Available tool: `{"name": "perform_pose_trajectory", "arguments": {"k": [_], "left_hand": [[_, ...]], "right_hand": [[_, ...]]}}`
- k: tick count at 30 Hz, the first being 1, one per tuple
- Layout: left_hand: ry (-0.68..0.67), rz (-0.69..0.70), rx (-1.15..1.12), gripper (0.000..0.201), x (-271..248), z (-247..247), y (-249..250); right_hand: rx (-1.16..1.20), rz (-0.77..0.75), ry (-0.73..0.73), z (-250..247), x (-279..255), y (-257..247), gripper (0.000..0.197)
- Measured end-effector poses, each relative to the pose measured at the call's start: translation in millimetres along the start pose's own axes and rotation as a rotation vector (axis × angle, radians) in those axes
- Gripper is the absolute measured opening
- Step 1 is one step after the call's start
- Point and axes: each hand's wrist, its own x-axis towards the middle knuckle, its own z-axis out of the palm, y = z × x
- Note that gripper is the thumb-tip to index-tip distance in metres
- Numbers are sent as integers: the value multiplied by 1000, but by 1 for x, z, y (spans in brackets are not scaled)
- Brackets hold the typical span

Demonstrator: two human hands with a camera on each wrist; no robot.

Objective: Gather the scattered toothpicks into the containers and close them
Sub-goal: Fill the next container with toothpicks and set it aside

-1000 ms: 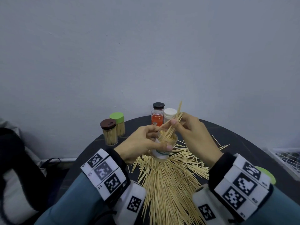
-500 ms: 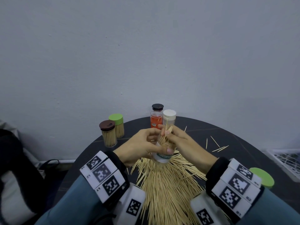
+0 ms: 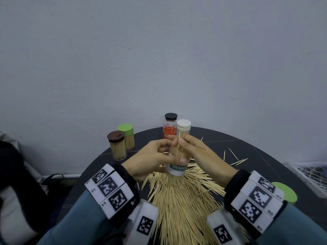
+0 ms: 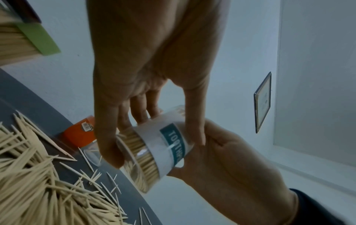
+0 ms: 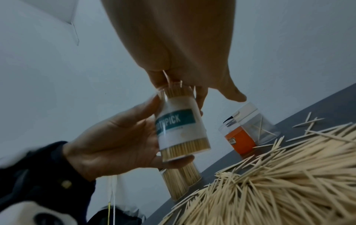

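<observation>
The left hand point(image 3: 150, 158) grips the clear toothpick container point(image 3: 177, 167), long axis tipped toward one o'clock, mouth up; right hand point(image 3: 200, 154) fingers pinch toothpicks point(image 3: 179, 138) into it.

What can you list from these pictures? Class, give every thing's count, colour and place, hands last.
Clear teal-labelled toothpick jar: one, open, held above the pile.
Loose wooden toothpicks: a large pale pile at the table's near middle, strays to the right.
Brown-lidded jar: one, full, far left.
Green-lidded jar: one, full, behind the brown one.
Orange-labelled jar with black lid: one, far middle.
White-lidded clear jar: one, beside the orange one.
Loose green lid: one, right edge.
Round dark table: one.
Left hand: grips the jar.
Right hand: pinches toothpicks at its mouth.
</observation>
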Motion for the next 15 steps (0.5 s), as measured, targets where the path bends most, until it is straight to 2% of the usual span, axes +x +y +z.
{"name": "perform_pose_trajectory", "arguments": {"k": [5, 11, 15], "left_hand": [[-8, -29, 20, 53, 0, 0, 0], [-10, -23, 16, 50, -1, 1, 0], [-27, -8, 1, 48, -2, 0, 2]], "right_hand": [[38, -93, 26, -6, 0, -5, 25], [79, -184, -76, -2, 1, 2, 13], [-6, -240, -31, -9, 4, 8, 21]]}}
